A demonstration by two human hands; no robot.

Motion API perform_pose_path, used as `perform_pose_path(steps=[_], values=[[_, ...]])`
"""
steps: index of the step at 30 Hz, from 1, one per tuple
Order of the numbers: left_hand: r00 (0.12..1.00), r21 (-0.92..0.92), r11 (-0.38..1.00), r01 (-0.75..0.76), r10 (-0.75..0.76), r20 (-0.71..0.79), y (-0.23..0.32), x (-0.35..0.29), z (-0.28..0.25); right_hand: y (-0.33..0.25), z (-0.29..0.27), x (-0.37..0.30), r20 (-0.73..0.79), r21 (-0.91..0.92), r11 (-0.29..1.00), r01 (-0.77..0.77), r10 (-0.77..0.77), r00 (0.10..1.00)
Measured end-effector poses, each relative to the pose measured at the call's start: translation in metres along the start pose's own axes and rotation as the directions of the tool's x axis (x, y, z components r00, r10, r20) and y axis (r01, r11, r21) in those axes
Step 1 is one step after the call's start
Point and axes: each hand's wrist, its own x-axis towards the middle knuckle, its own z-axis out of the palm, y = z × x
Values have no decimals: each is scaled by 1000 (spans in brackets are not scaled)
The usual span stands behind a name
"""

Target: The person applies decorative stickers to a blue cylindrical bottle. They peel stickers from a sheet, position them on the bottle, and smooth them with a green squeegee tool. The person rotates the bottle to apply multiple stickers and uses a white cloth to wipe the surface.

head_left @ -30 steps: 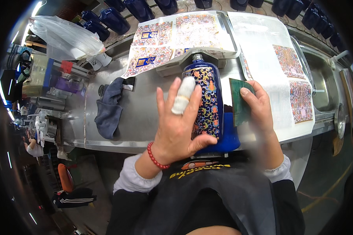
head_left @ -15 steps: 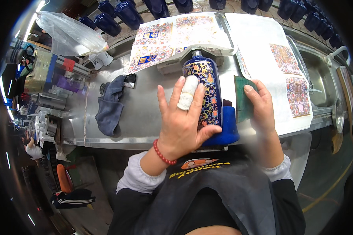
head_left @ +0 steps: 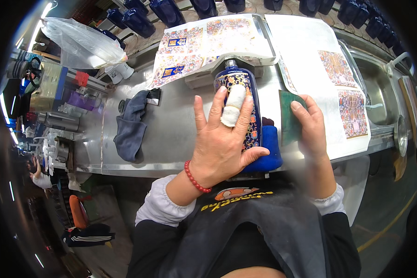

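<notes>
A dark blue bottle (head_left: 257, 99) with a colourful floral pattern lies on its side, neck pointing away from me. Its lower end is by a blue cloth-covered pad (head_left: 267, 155). Across the patterned face lies my left hand (head_left: 221, 139), fingers spread, one finger wrapped in white bandage, a red bead bracelet at the wrist. To the right of the bottle, my right hand (head_left: 312, 127) pinches a thin flat dark green sheet-like scraper (head_left: 289, 118) between thumb and fingers. The palm hides part of the bottle's pattern.
Printed floral sheets (head_left: 185, 51) lie beyond the bottle, with more on white paper (head_left: 306, 60) at the right. A grey cloth (head_left: 130, 127) rests at the left. Several blue bottles (head_left: 167, 11) line the back. A metal sink (head_left: 377, 97) is far right.
My left hand has slid a little to the right across the bottle's face. My right hand, holding the green scraper, has barely moved.
</notes>
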Motion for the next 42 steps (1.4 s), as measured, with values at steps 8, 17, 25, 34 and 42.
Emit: perform_pose_path(steps=[8,17,25,34,42], values=[[984,-116,978,-173,177,27,19,-35,2,1,-6,-1,11,0,999,53,-53,999],[969,-162,960,-230,241,52,19,-53,17,-2,4,-10,51,-12,999,46,-46,998],[970,-215,974,73,-119,-212,-12,-58,40,17,50,-29,301,-541,695,474,-367,880],[963,-296,953,65,-138,-232,-29,-57,54,12,19,-21,121,-617,742,263,-241,963],[972,-104,995,9,-33,-231,-32,-54,38,-15,24,-36,901,-302,-27,953,-334,276]])
